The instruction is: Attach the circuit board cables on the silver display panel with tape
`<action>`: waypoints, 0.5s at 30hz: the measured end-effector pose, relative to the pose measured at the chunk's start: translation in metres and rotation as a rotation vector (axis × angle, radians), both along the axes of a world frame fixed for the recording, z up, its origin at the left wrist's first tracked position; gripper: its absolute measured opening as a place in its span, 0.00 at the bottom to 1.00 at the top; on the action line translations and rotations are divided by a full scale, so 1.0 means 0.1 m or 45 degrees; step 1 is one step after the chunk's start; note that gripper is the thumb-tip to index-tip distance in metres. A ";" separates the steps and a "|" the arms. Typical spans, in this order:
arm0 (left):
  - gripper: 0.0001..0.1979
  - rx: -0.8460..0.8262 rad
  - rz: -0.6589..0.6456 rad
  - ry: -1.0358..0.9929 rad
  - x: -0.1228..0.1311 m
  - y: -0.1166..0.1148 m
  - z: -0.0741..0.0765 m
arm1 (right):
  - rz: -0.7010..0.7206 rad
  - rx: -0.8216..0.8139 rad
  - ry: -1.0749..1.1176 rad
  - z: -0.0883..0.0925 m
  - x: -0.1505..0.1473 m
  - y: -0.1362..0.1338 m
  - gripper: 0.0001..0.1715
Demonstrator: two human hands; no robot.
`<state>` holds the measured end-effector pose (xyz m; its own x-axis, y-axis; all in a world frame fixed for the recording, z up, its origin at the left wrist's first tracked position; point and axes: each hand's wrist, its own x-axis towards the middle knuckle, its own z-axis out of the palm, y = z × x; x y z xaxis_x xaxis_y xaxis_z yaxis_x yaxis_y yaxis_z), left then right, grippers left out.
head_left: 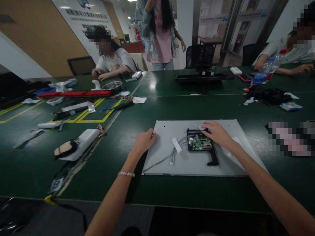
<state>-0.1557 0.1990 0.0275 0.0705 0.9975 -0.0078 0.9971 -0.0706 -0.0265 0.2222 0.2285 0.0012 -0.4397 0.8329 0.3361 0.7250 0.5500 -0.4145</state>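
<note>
Curling at the panel (pixel 164 165) edge, the left hand (pixel 145 141) hides its grip; right hand (pixel 216 131), fingers apart, at the circuit board (pixel 199 143); panel probably stiff, board fragile, best held by rims.

Worktop (pixel 162 108): dark green
Tape lines (pixel 92 121), 9 o'clock: yellow
Panel (pixel 157 167): plain pale grey
Circuit board (pixel 199 144): green, pale components
Frame (pixel 214 157): black
Cables (pixel 159 161): grey-blue
Short strip (pixel 176 146): white
Long bar (pixel 98 93), 10 o'clock: red
Bottles (pixel 269 67), 2 o'clock: clear, blue label (pixel 259 78), red cap (pixel 283 51)
Shirt (pixel 162 42), 12 o'clock: pink
Overshirt (pixel 144 26): blue-grey, striped
</note>
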 end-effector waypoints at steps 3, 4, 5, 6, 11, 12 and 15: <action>0.16 0.017 -0.028 -0.009 -0.01 -0.01 -0.01 | 0.066 0.010 -0.142 0.01 -0.04 0.08 0.14; 0.16 0.021 -0.035 -0.013 -0.02 -0.01 -0.01 | 0.079 0.010 -0.170 0.01 -0.04 0.11 0.14; 0.16 0.023 -0.038 -0.016 -0.02 -0.01 -0.01 | 0.087 0.011 -0.187 0.01 -0.05 0.12 0.14; 0.16 0.021 -0.038 -0.019 -0.02 -0.01 0.00 | 0.092 0.011 -0.198 0.01 -0.05 0.14 0.14; 0.15 0.001 -0.021 -0.020 -0.01 -0.02 0.02 | 0.101 0.012 -0.237 0.02 -0.04 0.14 0.14; 0.15 0.004 -0.026 -0.022 -0.01 -0.01 0.03 | 0.101 0.013 -0.243 0.03 -0.04 0.14 0.14; 0.15 0.007 -0.040 -0.032 0.00 -0.01 0.04 | 0.091 0.019 -0.261 0.05 -0.05 0.16 0.14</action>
<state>-0.1560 0.1977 0.0313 0.1015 0.9948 -0.0002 0.9948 -0.1015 -0.0023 0.2176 0.2445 0.0062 -0.5578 0.7929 0.2454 0.7524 0.6078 -0.2540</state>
